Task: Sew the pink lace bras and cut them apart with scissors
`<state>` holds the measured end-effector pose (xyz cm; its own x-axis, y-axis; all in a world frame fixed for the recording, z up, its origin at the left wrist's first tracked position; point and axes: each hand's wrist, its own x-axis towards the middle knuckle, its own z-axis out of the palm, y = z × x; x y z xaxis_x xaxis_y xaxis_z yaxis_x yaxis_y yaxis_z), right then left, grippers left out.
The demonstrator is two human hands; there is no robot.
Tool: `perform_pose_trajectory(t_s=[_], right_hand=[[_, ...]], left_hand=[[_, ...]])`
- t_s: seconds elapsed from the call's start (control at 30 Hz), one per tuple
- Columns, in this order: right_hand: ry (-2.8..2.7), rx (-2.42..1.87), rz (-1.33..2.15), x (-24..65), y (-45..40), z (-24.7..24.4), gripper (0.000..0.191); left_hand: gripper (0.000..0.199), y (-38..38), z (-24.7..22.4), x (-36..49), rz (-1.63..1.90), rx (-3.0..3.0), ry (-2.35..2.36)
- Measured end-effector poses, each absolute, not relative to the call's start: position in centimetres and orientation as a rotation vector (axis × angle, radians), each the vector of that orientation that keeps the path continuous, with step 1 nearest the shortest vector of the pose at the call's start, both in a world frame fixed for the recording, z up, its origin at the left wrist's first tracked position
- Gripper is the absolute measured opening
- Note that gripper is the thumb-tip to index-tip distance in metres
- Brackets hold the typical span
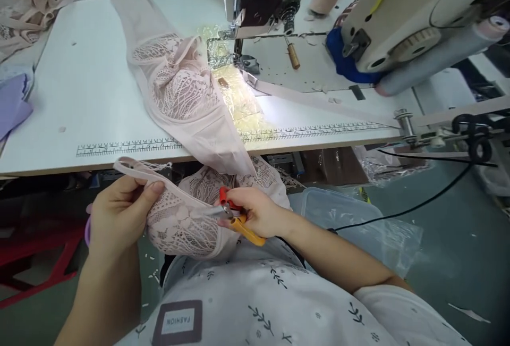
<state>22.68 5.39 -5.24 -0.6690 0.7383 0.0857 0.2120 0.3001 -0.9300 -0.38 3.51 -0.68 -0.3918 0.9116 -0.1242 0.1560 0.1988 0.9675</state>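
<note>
My left hand [123,210] pinches the edge of a pale pink lace bra [185,229] just in front of the table edge. In my right hand [257,213] is a pair of scissors [247,230] with red and orange handles. Their blades point left and lie over the lace cup; whether they touch the fabric I cannot tell. Another pale pink lace bra [187,93] lies on the table, its lower band hanging over the front edge towards my lap.
A sewing machine [372,27] stands at the back right, with a pale strip [303,93] running to its foot. A wooden-handled tool [292,55] lies on its bed. A printed ruler [131,148] follows the table's front edge. Purple fabric [14,101] lies left; a plastic bin [338,208] stands below.
</note>
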Motion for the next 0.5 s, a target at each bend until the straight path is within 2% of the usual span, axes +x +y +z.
perform_pose_trajectory(t_s=[0.07,0.13,0.37,0.5], right_hand=[[-1.955,-0.95,1.378,22.3,5.4,-6.1,0.039],[-1.922,-1.011,1.345,22.2,5.6,-6.8,0.041],[-2.384,-0.944,0.922,23.4,6.3,-6.8,0.018],[-2.606,-0.831,0.673,23.4,5.8,-5.7,0.016]], left_hand=[[0.007,3.8,-1.1,-0.4,1.202,0.952,1.685],[0.008,4.1,-1.8,-0.3,1.154,0.921,1.654],[0.019,4.8,-3.5,-0.6,1.281,0.898,1.744],[0.016,4.5,-3.5,-0.6,1.398,1.0,1.837]])
